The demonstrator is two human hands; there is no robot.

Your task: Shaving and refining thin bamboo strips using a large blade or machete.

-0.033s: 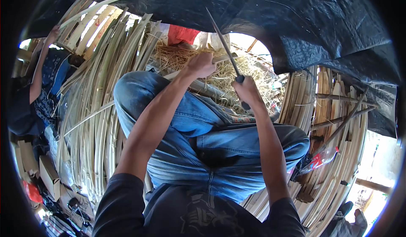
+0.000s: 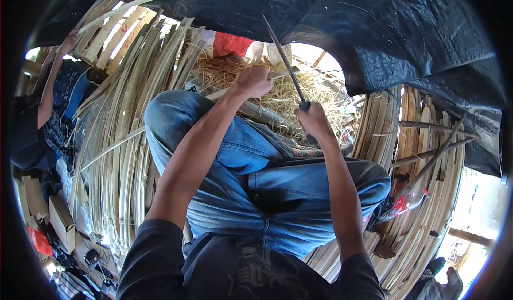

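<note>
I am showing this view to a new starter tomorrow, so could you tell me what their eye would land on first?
First, the long knife in the right hand at centre, its blade slanting up toward the black tarpaulin overhead. Just left of it, the left hand grips a pale bamboo strip above the straw-like shavings. Bundles of split bamboo strips curve around the jeans-clad knees on both sides, and another person sits at far left.

A black tarp (image 2: 385,27) hangs overhead as a roof. Pale bamboo strips (image 2: 123,139) lie stacked on the left, with more slats (image 2: 422,139) piled on the right. Dry shavings (image 2: 224,72) cover the ground ahead. Bright daylight comes in under the tarp's edge.
</note>
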